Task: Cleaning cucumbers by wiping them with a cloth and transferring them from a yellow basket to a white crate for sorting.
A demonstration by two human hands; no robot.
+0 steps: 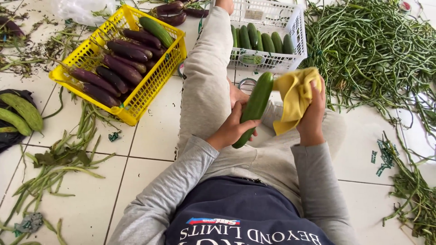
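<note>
Seated on white floor tiles [150, 136], 1 leg stretched forward between 2 baskets. Left hand [234, 128] clamped around the lower half of a dark green cucumber [255, 105], long axis running from lower left near the lap up and right toward the white basket [297, 27]. Right hand [313, 115] closed on a bunched yellow cloth [294, 97], just right of the cucumber's upper end, almost touching it. White basket of cucumbers straight ahead, near; yellow basket [152, 86] of purple eggplants [120, 68] farther off to the left. Loose heap of long beans [372, 50] crowding the right side; bare tile open at lower left.
</note>
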